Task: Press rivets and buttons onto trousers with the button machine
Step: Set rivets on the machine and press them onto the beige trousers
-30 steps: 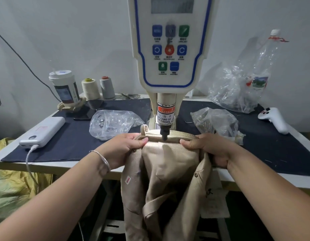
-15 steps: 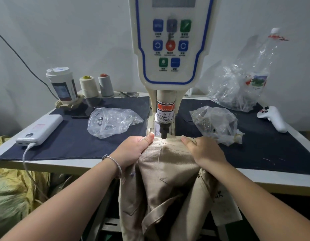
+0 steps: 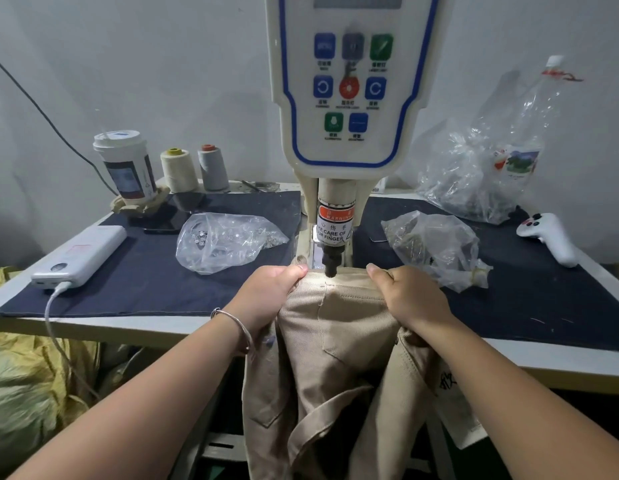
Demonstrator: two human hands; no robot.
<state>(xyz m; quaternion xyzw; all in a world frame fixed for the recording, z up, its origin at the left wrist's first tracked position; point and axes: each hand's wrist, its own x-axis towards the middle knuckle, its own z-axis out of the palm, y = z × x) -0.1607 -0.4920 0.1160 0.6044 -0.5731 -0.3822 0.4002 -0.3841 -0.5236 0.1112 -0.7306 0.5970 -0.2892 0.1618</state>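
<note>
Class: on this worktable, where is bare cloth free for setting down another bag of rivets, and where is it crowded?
Free: dark cloth between power bank and left rivet bag; also the front right, below the right bag. Crowded: back left with cup and thread cones, and around the punch.

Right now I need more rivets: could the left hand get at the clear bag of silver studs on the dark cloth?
Probably yes. The bag lies just beyond the left hand with bare cloth between, but that hand grips the trousers and must let go first.
</note>
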